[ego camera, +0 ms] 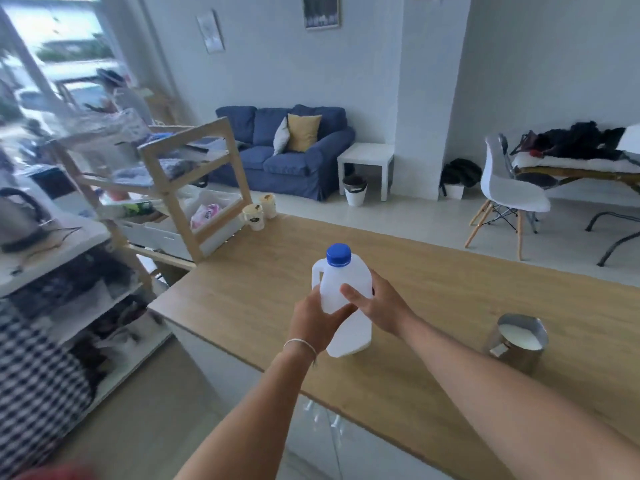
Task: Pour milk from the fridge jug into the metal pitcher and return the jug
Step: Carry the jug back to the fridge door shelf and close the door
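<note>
The milk jug [346,299] is white translucent plastic with a moulded handle on its left shoulder and a blue screw cap [338,254] closed on top. It stands upright near the middle of the wooden counter [450,306], towards its front edge, its base seemingly tipped slightly. The metal pitcher [517,342] stands upright to its right, well apart, near the same front edge, with white milk inside it.

No text, brand or number can be read. The milk jug [346,299] shows a plain white body without a label, and the two wall pictures behind the sofa [284,150] are too blurred to read.
</note>
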Available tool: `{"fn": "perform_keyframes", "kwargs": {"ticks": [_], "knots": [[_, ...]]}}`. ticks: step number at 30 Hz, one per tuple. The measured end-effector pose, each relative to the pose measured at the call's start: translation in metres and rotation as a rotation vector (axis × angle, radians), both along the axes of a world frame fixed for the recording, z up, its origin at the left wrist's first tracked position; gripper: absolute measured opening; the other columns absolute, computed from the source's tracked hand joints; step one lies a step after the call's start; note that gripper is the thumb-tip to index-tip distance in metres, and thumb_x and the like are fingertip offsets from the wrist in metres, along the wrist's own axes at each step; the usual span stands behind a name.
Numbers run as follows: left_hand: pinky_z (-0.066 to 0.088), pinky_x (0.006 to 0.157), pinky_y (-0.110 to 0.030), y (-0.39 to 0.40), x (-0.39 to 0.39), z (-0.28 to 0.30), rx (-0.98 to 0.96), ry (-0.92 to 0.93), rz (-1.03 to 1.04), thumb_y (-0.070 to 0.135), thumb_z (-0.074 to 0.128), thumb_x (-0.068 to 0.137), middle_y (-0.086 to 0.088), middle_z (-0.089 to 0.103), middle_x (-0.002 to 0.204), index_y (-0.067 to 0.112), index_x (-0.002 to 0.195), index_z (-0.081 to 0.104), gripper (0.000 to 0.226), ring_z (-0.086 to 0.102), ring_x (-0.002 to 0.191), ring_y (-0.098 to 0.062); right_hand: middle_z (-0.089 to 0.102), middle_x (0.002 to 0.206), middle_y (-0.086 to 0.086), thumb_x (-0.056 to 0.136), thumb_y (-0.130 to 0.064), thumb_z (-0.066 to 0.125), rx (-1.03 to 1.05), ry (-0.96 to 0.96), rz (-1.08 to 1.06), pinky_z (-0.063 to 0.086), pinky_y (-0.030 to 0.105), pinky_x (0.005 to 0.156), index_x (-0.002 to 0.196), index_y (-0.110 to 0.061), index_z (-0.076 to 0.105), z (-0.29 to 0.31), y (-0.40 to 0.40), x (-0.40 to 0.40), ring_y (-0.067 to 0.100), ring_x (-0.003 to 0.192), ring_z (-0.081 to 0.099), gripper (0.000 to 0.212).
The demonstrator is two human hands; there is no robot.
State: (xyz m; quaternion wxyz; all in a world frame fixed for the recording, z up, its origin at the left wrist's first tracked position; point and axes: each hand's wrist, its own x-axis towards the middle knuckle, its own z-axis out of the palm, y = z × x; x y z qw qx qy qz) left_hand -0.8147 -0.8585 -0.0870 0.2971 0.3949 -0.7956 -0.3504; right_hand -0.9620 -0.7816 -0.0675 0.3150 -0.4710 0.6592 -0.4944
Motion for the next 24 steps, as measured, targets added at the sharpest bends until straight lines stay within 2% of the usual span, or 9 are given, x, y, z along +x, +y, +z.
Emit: {"fn": "perform_keyframes", "kwargs": {"ticks": [4, 7, 9, 13, 15, 17, 20, 22, 24], "knots": [[0.058, 0.066, -0.023, 0.025, 0.074, 0.01, -0.065, 0.051, 0.249, 0.06, 0.075, 0.076, 0.011, 0.072, 0.09, 0.025, 0.112, 0.064, 0.051, 0.069, 0.079, -0.005, 0.071, 0.115, -0.013, 0.078, -0.07, 0.066, -0.027, 0.005, 0.247, 0.058, 0.041, 0.091, 0.129, -0.041, 0.056, 0.009, -0.015, 0.062, 0.01, 0.105, 0.069, 0.06], [0.061, 0.074, -0.029, 0.063, 0.138, 0.009, -0.067, 0.104, 0.467, 0.056, 0.078, 0.077, 0.008, 0.073, 0.097, 0.022, 0.116, 0.063, 0.053, 0.069, 0.085, -0.007, 0.071, 0.113, -0.011, 0.072, -0.074, 0.068, -0.041, 0.008, 0.431, 0.058, 0.032, 0.082, 0.128, -0.037, 0.055, 0.008, -0.013, 0.126, 0.012, 0.103, 0.069, 0.069], [0.061, 0.073, -0.03, 0.104, 0.195, 0.008, -0.079, 0.116, 0.642, 0.058, 0.078, 0.076, 0.009, 0.073, 0.095, 0.023, 0.112, 0.064, 0.052, 0.07, 0.085, -0.006, 0.072, 0.112, -0.011, 0.067, -0.08, 0.069, -0.041, 0.01, 0.578, 0.059, 0.032, 0.082, 0.127, -0.039, 0.056, 0.005, 0.001, 0.186, 0.01, 0.101, 0.07, 0.074], [0.06, 0.071, -0.032, 0.186, 0.281, 0.0, -0.067, 0.096, 0.844, 0.064, 0.075, 0.072, 0.007, 0.072, 0.092, 0.023, 0.103, 0.064, 0.053, 0.07, 0.083, -0.009, 0.07, 0.112, -0.013, 0.062, -0.089, 0.064, -0.015, 0.015, 0.795, 0.059, 0.033, 0.082, 0.124, -0.041, 0.055, -0.011, 0.042, 0.28, 0.009, 0.099, 0.069, 0.079], [0.059, 0.071, -0.028, 0.237, 0.326, -0.002, -0.028, 0.116, 0.955, 0.065, 0.078, 0.069, 0.008, 0.072, 0.096, 0.026, 0.105, 0.065, 0.054, 0.069, 0.085, -0.006, 0.07, 0.108, -0.017, 0.063, -0.089, 0.064, -0.003, 0.011, 0.923, 0.058, 0.027, 0.078, 0.117, -0.047, 0.056, -0.017, 0.073, 0.332, 0.006, 0.098, 0.069, 0.069], [0.054, 0.066, -0.015, 0.285, 0.368, -0.009, 0.003, 0.127, 1.074, 0.067, 0.079, 0.065, 0.009, 0.073, 0.096, 0.028, 0.107, 0.066, 0.059, 0.069, 0.085, -0.001, 0.071, 0.103, -0.022, 0.067, -0.083, 0.068, 0.008, -0.017, 1.054, 0.061, 0.03, 0.081, 0.11, -0.055, 0.057, -0.02, 0.109, 0.381, 0.003, 0.097, 0.07, 0.052], [0.044, 0.059, -0.005, 0.353, 0.417, -0.011, 0.013, 0.121, 1.238, 0.07, 0.079, 0.061, 0.012, 0.073, 0.089, 0.03, 0.101, 0.067, 0.058, 0.066, 0.08, 0.007, 0.073, 0.106, -0.02, 0.073, -0.072, 0.072, 0.032, -0.033, 1.203, 0.061, 0.042, 0.089, 0.117, -0.046, 0.059, -0.021, 0.161, 0.444, 0.004, 0.099, 0.071, 0.052], [0.046, 0.061, -0.008, 0.397, 0.444, -0.011, 0.035, 0.114, 1.313, 0.072, 0.077, 0.061, 0.014, 0.074, 0.088, 0.031, 0.102, 0.068, 0.059, 0.067, 0.079, 0.006, 0.074, 0.109, -0.013, 0.074, -0.07, 0.072, 0.029, -0.013, 1.293, 0.06, 0.045, 0.091, 0.121, -0.038, 0.06, -0.02, 0.197, 0.48, 0.008, 0.102, 0.071, 0.057], [0.054, 0.068, -0.02, 0.441, 0.471, -0.01, 0.053, 0.108, 1.383, 0.073, 0.075, 0.062, 0.013, 0.075, 0.092, 0.031, 0.107, 0.067, 0.062, 0.069, 0.081, -0.001, 0.075, 0.108, -0.011, 0.076, -0.068, 0.072, 0.022, 0.021, 1.378, 0.06, 0.045, 0.088, 0.12, -0.036, 0.062, -0.014, 0.233, 0.516, 0.009, 0.1, 0.072, 0.054]]}}
